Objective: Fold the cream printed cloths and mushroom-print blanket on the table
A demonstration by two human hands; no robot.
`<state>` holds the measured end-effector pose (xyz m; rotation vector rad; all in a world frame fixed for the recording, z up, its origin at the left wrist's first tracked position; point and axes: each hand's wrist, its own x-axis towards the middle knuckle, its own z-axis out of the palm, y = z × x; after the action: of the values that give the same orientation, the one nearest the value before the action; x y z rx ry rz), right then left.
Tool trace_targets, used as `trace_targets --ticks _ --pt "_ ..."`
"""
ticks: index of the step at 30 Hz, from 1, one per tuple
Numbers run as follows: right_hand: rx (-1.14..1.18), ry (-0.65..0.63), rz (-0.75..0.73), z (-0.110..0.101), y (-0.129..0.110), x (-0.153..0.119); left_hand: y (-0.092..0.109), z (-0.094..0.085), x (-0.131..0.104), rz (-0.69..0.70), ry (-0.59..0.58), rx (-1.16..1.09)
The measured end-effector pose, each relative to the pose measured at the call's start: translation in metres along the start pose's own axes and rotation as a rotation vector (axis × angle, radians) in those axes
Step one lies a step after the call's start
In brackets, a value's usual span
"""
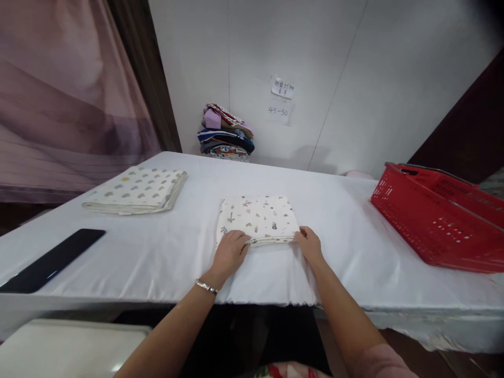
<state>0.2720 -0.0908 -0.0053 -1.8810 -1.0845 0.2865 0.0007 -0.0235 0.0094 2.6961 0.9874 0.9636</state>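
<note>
White patterned folded cloth [258,218].

On the tabletop [283,281], the middle cloth [258,218] lies between the left-hand cloth [136,190] and, on the right, the shopping basket [437,215]. A flat slab [55,260] sits before the left-hand cloth. The textile stack [226,134] is at the far edge; right of it, two paper notes [282,88] hang on the wall [334,47].

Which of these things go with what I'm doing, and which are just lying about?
In use:
- patterned folded cloth, touched by left hand and right hand

Apparently just lying about:
- grey-motif folded cloth
- flat black device, maybe a phone
- red plastic basket
- stack of folded fabrics
</note>
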Motion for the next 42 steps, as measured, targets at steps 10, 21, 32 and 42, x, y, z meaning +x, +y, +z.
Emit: trace_targets --ticks 10,21,32,42 --pt "0.065 -0.007 0.018 0.002 0.007 0.0 0.003 -0.002 0.0 -0.013 -0.006 0.025" --pt "-0.237 -0.044 -0.229 0.0 0.0 0.003 0.004 -0.001 -0.002 0.032 -0.025 0.067" --pt "-0.415 0.02 -0.402 -0.006 -0.006 -0.005 0.009 -0.003 -0.011 -0.018 -0.003 0.045" --pt "-0.472 -0.437 -0.783 0.039 -0.055 -0.03 0.014 -0.009 -0.013 -0.068 -0.014 -0.005"
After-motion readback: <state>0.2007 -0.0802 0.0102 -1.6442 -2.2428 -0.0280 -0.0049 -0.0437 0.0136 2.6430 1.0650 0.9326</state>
